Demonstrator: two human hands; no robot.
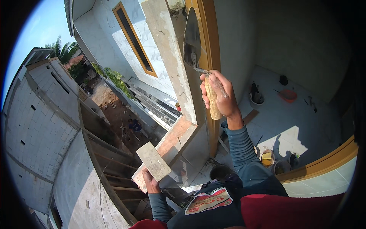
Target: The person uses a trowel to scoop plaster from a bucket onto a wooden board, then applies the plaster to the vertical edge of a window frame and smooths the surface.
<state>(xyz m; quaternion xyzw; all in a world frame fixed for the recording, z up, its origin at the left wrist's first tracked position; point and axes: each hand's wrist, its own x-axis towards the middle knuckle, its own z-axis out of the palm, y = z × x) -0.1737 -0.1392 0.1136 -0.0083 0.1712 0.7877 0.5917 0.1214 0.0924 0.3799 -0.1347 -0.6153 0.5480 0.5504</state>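
Note:
My right hand is raised and closed round the wooden handle of a pointed trowel. The trowel's grey blade points up beside the edge of a plastered column and an orange-brown wooden frame. Whether the blade touches either one cannot be made out. Lower and to the left, my left hand grips a flat, rectangular, cream-coloured board by its lower edge. The board is tilted, and some of the left fingers are hidden behind it. Behind the board runs a rough ledge.
Inside, to the right, an orange basin, a bucket with tools and several containers, one holding something yellow, stand on the tiled floor. Far below on the left, a person is on the ground beside a block wall.

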